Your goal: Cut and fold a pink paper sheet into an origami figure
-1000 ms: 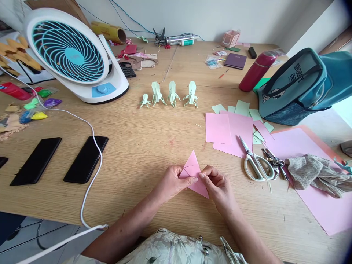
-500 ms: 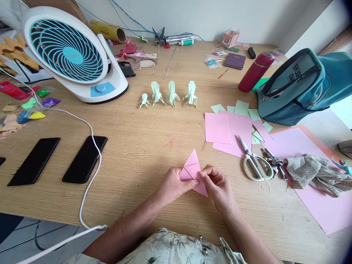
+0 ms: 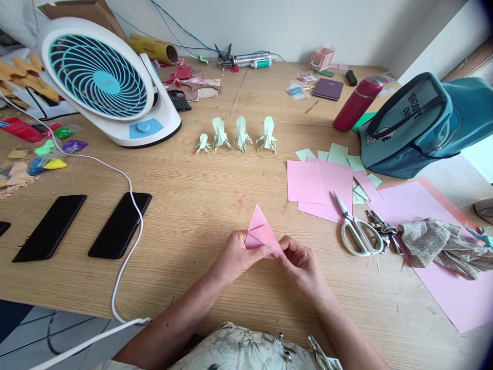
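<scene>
A pink piece of paper [image 3: 257,226], folded to a triangle with crease lines across it, is held just above the table near its front edge. My left hand [image 3: 241,259] grips its left and lower side, the thumb lying across the front. At the lower right corner, my right hand [image 3: 301,262] pinches the paper between thumb and bent fingers. Both thumbs nearly meet at the bottom edge. The fingers behind the paper are hidden. Beyond my hands, several pale green folded paper figures [image 3: 241,134] stand in a row.
White-handled scissors [image 3: 361,237], keys [image 3: 385,228] and a grey cloth [image 3: 442,246] lie to the right, beside pink sheets [image 3: 304,181]. A teal bag [image 3: 408,128] and red flask [image 3: 358,104] stand behind. Leftward are two black phones [image 3: 120,226], a white cable [image 3: 134,246] and a fan [image 3: 111,77].
The folded paper has turned and shifted slightly left, its point now further left. My right hand has moved left, its thumb coming closer to the left thumb.
</scene>
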A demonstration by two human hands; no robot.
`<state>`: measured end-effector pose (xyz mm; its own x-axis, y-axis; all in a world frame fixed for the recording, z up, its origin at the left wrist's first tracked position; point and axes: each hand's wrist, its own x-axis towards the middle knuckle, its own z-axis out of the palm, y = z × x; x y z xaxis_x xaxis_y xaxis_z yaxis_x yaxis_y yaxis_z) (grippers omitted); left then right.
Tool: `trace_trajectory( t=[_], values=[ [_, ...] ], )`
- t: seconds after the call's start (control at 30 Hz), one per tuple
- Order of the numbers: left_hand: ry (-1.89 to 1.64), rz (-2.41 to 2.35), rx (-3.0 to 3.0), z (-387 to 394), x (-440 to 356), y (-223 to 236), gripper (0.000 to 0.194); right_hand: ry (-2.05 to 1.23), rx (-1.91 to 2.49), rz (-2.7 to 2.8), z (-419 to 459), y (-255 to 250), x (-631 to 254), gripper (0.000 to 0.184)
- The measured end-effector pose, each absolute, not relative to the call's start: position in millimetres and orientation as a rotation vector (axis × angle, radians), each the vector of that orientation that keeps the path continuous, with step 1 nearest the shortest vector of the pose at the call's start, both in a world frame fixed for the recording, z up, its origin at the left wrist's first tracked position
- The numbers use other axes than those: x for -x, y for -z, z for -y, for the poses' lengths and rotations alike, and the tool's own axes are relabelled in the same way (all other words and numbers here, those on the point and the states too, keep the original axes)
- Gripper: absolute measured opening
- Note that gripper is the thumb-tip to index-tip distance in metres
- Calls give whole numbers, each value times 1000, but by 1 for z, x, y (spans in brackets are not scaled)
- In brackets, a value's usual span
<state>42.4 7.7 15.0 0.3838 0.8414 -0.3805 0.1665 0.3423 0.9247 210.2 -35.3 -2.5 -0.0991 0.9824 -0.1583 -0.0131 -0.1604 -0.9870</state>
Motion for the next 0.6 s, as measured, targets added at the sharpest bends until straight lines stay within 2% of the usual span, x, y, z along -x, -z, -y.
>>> trace_trajectory(
  t=[0.6],
  values=[
    [-649,-1131,-1170,-7,-38,-10,29,-1359,1329,1270,36,4,-210,26]
  ],
)
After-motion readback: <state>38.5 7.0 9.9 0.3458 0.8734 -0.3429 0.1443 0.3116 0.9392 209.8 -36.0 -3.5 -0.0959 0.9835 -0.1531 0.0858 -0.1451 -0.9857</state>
